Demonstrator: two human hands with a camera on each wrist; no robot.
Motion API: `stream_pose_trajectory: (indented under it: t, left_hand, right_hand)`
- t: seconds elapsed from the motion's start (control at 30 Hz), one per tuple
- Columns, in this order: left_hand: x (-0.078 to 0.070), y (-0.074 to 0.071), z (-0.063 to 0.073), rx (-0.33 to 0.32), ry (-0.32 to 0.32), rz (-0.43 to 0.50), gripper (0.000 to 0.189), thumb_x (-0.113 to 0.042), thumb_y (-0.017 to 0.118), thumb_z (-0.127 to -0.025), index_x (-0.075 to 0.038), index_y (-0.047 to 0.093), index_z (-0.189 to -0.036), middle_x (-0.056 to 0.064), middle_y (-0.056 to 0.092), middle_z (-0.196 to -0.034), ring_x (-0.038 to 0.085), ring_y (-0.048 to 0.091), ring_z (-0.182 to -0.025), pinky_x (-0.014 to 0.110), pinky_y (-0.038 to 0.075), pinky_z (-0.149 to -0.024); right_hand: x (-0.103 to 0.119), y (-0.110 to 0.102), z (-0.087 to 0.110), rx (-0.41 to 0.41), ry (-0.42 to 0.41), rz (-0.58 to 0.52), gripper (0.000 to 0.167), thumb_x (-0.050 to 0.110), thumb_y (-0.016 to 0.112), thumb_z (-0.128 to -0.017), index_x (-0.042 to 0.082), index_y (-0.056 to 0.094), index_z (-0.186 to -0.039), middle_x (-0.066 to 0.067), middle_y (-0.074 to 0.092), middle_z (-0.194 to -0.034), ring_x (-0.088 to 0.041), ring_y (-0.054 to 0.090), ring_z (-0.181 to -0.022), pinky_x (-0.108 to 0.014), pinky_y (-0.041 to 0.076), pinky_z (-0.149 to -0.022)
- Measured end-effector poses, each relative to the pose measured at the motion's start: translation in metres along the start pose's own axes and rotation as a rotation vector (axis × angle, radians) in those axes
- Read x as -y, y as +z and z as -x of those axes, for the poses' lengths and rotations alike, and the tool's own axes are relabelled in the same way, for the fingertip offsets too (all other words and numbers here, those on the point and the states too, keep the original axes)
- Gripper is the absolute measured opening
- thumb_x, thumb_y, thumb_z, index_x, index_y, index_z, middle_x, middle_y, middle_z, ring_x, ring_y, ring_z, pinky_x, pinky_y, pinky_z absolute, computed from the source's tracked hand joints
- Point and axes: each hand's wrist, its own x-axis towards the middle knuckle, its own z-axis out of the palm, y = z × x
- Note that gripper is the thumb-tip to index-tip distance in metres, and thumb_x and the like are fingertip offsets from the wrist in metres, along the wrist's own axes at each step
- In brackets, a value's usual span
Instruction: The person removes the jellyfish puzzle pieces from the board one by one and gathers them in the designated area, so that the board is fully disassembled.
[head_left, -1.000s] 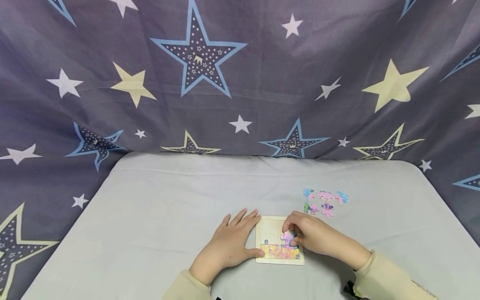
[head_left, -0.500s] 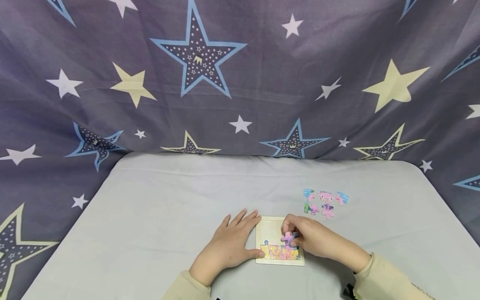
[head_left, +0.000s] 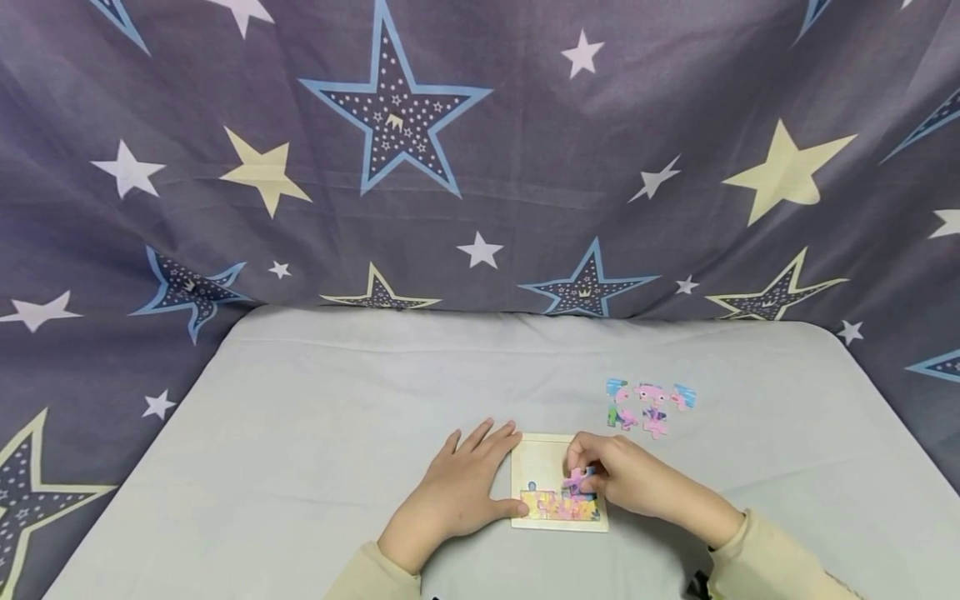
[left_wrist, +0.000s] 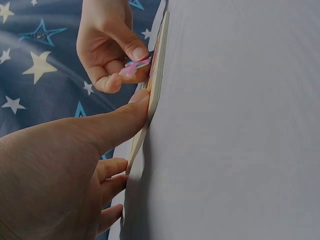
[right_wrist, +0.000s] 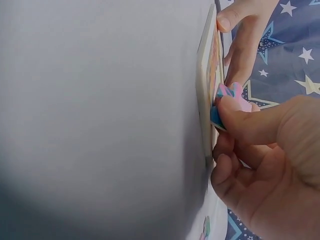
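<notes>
A square wooden puzzle tray [head_left: 542,457] lies on the cloth near the front, a row of joined yellow and pink pieces [head_left: 557,505] along its near side. My left hand [head_left: 459,493] spreads along the tray's left side, thumb on the near left corner. Between thumb and fingers, my right hand [head_left: 626,477] pinches a pink and blue puzzle piece [head_left: 576,481] over the tray's right half, close above the filled row. In the left wrist view this piece [left_wrist: 131,68] tilts against the tray; the right thumb covers part of it in the right wrist view.
Several loose puzzle pieces [head_left: 652,392] lie beyond the tray to the right, pink with blue corners. Grey cloth [head_left: 337,417] covers the table, and a star-patterned curtain [head_left: 450,217] hangs behind it. A small black object [head_left: 697,585] shows by the right sleeve.
The pinched puzzle piece has tipped and shifted slightly toward the near row as the right fingers moved a little. My left hand and the loose pieces stay put.
</notes>
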Motion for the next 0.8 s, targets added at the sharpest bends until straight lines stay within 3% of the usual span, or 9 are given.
stream_pose_trajectory:
  t: [0.13,0.3,0.47,0.8]
  left_hand:
    - [0.001,0.000,0.000,0.002,-0.001,0.004,0.086,-0.059,0.070,-0.082,-0.018,0.040,-0.152,-0.003,0.031,-0.160,0.026,0.021,-0.149,0.061,0.017,-0.116]
    - [0.001,0.000,0.000,0.005,-0.001,0.000,0.086,-0.059,0.070,-0.082,-0.018,0.040,-0.152,-0.004,0.030,-0.161,0.026,0.021,-0.149,0.061,0.017,-0.116]
    - [0.000,0.001,-0.001,0.005,0.004,-0.004,0.086,-0.059,0.070,-0.082,-0.018,0.040,-0.152,-0.004,0.030,-0.161,0.026,0.021,-0.149,0.061,0.017,-0.116]
    - [0.000,0.000,0.000,0.007,-0.001,-0.007,0.086,-0.059,0.070,-0.083,-0.018,0.039,-0.153,-0.004,0.030,-0.161,0.025,0.021,-0.149,0.060,0.017,-0.116]
  right_hand:
    - [0.002,0.001,-0.001,0.024,0.009,-0.010,0.032,-0.012,0.069,-0.083,0.015,0.056,-0.093,0.008,0.067,-0.091,-0.006,0.061,-0.089,-0.026,0.052,-0.074]
    - [0.002,-0.001,0.004,0.027,-0.009,0.063,0.031,-0.005,0.072,-0.085,0.020,0.055,-0.092,0.014,0.060,-0.091,-0.005,0.055,-0.084,-0.026,0.051,-0.074]
    - [-0.003,-0.006,0.016,-0.007,-0.019,0.081,0.030,0.001,0.075,-0.084,0.022,0.054,-0.091,0.016,0.060,-0.092,-0.003,0.057,-0.086,-0.026,0.053,-0.076]
    - [-0.017,-0.029,0.036,-0.096,0.003,0.052,0.023,0.007,0.075,-0.085,0.020,0.060,-0.095,0.013,0.063,-0.093,-0.002,0.054,-0.079,-0.023,0.047,-0.065]
